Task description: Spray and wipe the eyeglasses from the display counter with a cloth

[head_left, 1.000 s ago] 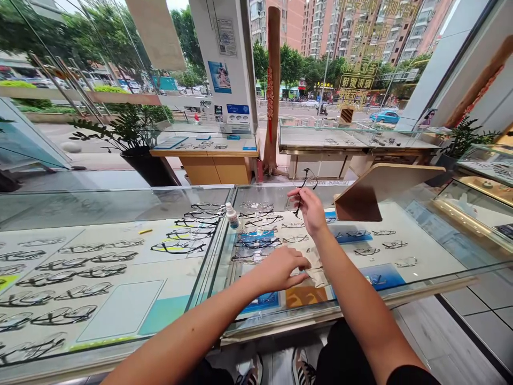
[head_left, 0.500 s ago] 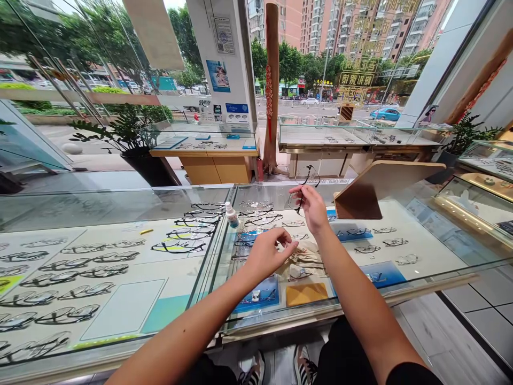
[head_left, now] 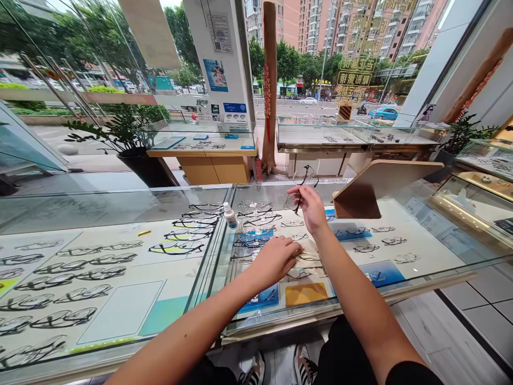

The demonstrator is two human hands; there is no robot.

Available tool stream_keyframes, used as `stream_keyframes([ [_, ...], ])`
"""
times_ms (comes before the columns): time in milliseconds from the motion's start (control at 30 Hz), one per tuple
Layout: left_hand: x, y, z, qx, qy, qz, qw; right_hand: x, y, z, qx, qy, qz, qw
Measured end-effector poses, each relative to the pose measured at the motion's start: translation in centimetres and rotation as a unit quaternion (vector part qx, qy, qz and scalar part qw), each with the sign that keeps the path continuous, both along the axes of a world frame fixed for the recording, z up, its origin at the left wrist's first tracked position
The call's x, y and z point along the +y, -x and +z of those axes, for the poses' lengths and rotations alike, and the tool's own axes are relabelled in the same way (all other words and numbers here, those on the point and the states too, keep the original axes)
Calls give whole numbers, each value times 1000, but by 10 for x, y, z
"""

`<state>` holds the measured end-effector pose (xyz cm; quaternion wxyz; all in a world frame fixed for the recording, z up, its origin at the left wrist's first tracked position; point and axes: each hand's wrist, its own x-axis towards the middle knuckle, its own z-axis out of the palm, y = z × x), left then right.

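Raised over the glass counter, my right hand pinches a pair of thin dark-framed eyeglasses by the frame. The glasses are tilted on end, with one lens above my fingers and the other beside them. Lower and to the left, my left hand lies over a crumpled beige cloth on the glass top, its fingers curled down onto it. Part of the cloth is hidden by that hand. A small white bottle stands upright on the counter, up and left of my left hand.
Beneath the glass of the display case lie rows of eyeglasses, blue cards and a yellow-brown rectangle. A tilted wooden-backed board stands on the right of the counter. At left is a neighbouring case with more frames.
My left hand has come down onto the beige cloth, its fingers closing over it. My right hand still holds the eyeglasses in nearly the same place.
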<state>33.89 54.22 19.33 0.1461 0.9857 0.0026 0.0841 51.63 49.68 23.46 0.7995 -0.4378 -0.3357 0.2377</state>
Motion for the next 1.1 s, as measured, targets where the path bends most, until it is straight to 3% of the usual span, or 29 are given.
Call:
stream_keyframes([
  [133,2,2,5,-11,-53,41,998,0,0,0,-4,5,-5,1000],
  [300,3,4,5,6,-60,11,998,0,-1,-1,-2,6,-7,1000],
  [367,2,5,5,-7,-22,4,1000,0,-2,-1,-3,6,-6,1000],
  [467,2,7,7,-41,113,31,992,0,-4,-2,-9,4,-7,1000],
  [567,9,8,13,-92,298,59,948,-1,-5,-2,-11,1,-8,1000],
  [733,35,6,23,-132,572,77,806,-7,-1,5,-22,7,42,999],
  [900,58,8,34,-226,638,108,728,-17,14,15,-59,53,151,985],
  [1100,73,9,37,-302,625,136,707,-20,27,14,-110,127,205,964],
])
